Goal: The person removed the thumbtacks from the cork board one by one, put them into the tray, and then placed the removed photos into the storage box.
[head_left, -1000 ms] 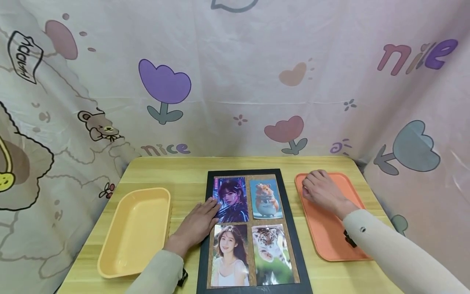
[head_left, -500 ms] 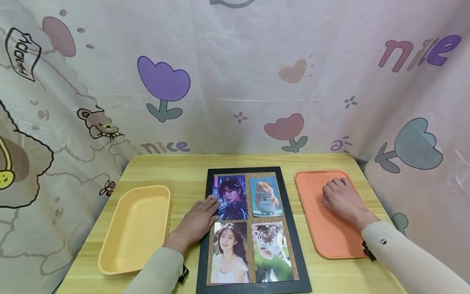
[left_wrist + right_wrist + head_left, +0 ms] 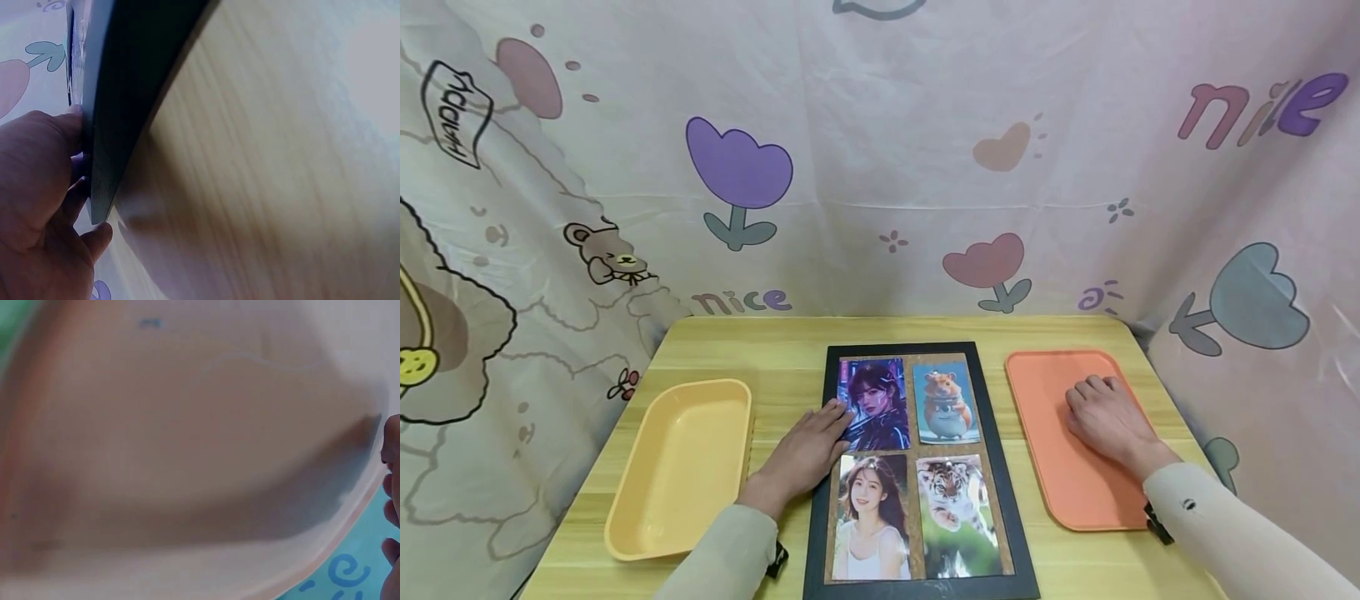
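A black-framed cork board (image 3: pixel 994 467) lies on the table, bearing a purple-toned portrait (image 3: pixel 876 404), a hamster picture (image 3: pixel 946 404), a photo of a long-haired person in white (image 3: pixel 871 521) and a tiger cub photo (image 3: pixel 958 517). My left hand (image 3: pixel 801 450) rests with extended fingers on the board's left edge, fingertips on the purple portrait. In the left wrist view, the fingers touch the dark frame (image 3: pixel 134 81). On the right, my right hand (image 3: pixel 1108 421) is at the orange tray (image 3: pixel 1060 467), fingers curled under; nothing shows between them, though the palm is hidden.
A yellow rectangular tray (image 3: pixel 681 467) stands left of the board. The wooden table (image 3: pixel 782 342) ends at a patterned curtain (image 3: pixel 865 167) behind and at both sides. A small blurred blue mark (image 3: pixel 150 323) shows inside the tray in the right wrist view.
My right hand has moved from the orange tray's upper left toward its right side. The left hand stays on the board's edge, and the pictures keep their places.
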A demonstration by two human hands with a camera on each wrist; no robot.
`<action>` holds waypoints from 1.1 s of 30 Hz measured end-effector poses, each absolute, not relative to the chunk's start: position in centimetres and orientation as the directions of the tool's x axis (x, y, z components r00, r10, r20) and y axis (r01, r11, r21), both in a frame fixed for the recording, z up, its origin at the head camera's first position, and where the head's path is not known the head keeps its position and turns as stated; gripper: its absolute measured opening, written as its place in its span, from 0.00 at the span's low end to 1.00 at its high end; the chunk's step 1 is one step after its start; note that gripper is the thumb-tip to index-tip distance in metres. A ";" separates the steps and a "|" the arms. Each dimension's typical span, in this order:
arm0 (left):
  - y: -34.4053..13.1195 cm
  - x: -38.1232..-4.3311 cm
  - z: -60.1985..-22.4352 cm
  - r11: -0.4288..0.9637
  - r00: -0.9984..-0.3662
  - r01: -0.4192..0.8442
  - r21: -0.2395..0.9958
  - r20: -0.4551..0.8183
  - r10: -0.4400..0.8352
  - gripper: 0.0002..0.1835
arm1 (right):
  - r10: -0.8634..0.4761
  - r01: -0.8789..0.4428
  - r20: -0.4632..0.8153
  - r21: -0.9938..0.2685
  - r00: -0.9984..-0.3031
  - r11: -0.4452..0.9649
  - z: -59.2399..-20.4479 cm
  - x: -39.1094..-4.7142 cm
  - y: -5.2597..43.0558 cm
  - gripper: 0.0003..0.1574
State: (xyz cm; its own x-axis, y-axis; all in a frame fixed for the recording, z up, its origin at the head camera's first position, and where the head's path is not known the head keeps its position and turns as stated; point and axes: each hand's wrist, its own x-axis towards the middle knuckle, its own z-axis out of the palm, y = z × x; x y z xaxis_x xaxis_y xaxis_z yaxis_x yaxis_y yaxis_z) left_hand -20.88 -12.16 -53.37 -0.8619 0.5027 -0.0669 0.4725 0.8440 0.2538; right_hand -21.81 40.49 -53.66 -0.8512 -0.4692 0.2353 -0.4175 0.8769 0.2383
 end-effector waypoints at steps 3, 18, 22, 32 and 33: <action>-12.1 -20.8 -53.3 0.847 -0.863 0.469 0.251 -0.073 0.499 0.29 | -0.466 -0.418 0.228 0.230 -0.855 0.879 -53.7 -21.7 40.6 0.10; -11.1 -21.2 -52.0 0.851 -0.876 0.433 0.299 -0.082 0.475 0.27 | -0.445 -0.413 0.204 0.184 -0.872 0.892 -53.5 -21.3 40.7 0.12; -11.0 -21.3 -51.9 0.856 -0.881 0.421 0.300 -0.089 0.464 0.27 | -0.440 -0.411 0.213 0.168 -0.872 0.896 -53.4 -21.4 40.5 0.12; -10.9 -21.7 -51.5 0.855 -0.882 0.414 0.313 -0.096 0.462 0.25 | -0.404 -0.389 0.295 0.108 -0.866 0.915 -53.0 -21.9 39.2 0.13; -10.9 -21.8 -51.4 0.855 -0.882 0.414 0.312 -0.093 0.461 0.25 | -0.397 -0.386 0.310 0.098 -0.864 0.917 -53.0 -21.9 39.0 0.13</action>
State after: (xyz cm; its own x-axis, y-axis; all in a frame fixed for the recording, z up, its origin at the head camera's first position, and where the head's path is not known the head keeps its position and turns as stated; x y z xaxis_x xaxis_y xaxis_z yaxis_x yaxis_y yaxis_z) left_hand -21.77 -10.91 -51.41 -0.8823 0.4614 -0.0928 0.4143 0.8550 0.3120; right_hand -21.94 39.00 -53.01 -0.8640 -0.3967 0.3100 -0.3861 0.9173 0.0977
